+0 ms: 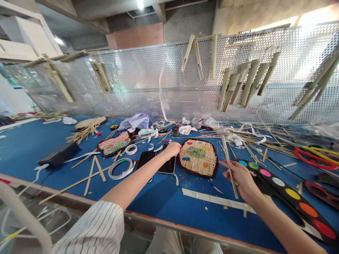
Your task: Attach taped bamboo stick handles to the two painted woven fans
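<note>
A woven bamboo mat (pixel 205 157) with a dark brown border and painted green, red, blue and orange patches is tilted up a little from the blue table. My left hand (pixel 173 150) is closed at its upper left edge, the fingertips partly hidden. Between the fingers of my right hand (pixel 239 178) is a bamboo strip (pixel 226 155), held nearly upright beside the mat. The index fingertip of that hand reaches the mat's right edge. Under my left forearm lie two dark phones (pixel 166 166), partly covered. A strip of white tape (pixel 212 200) lies in front of the mat.
A paint palette (pixel 278 181) sits by my right forearm, scissors (pixel 320 192) beyond it. Tape rolls (pixel 120 168), another painted woven mat (pixel 115 144) and a black box (pixel 59 155) are on the left. Loose bamboo strips (pixel 254 137) and crumpled tissues line the back, before a perforated metal screen (pixel 137 84).
</note>
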`<state>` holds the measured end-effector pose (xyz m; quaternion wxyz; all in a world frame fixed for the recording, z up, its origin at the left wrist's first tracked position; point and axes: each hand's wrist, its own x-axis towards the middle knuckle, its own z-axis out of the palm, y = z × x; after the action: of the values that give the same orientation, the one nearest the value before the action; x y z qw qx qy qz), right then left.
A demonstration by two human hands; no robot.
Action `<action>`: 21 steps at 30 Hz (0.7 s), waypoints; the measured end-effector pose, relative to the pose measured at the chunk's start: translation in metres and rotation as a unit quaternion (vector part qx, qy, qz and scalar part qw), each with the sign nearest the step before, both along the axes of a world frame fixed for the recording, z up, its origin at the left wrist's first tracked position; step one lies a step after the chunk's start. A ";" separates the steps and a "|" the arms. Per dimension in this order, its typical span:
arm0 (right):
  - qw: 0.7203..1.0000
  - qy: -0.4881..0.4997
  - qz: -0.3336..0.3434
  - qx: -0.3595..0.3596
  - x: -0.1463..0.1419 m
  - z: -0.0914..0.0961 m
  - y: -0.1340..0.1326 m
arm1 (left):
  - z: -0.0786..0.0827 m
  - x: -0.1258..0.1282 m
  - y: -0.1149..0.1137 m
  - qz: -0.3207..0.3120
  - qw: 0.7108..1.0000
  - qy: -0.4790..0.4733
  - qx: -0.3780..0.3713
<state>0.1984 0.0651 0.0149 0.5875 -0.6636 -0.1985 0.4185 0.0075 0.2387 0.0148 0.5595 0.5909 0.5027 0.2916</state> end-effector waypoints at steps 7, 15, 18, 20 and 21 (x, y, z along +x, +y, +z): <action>0.999 0.048 -0.004 0.019 0.004 -0.003 -0.001 | 0.007 0.001 0.004 -0.013 0.999 0.015 -0.047; 0.993 0.090 -0.027 0.071 0.012 -0.002 -0.001 | 0.013 -0.013 -0.006 -0.058 0.992 -0.056 -0.099; 0.991 0.091 -0.022 0.101 0.011 0.002 -0.004 | 0.017 -0.023 -0.013 -0.073 0.986 -0.084 -0.127; 0.989 0.088 -0.018 0.121 0.012 0.005 -0.005 | 0.020 -0.031 -0.020 -0.071 0.983 -0.111 -0.130; 0.987 0.086 -0.018 0.133 0.012 0.006 -0.006 | 0.021 -0.035 -0.024 -0.063 0.982 -0.129 -0.126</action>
<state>0.2106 0.0594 0.0213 0.6924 -0.5450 -0.1895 0.4332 -0.0272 0.2146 0.0359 0.7069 0.5040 0.4205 0.2637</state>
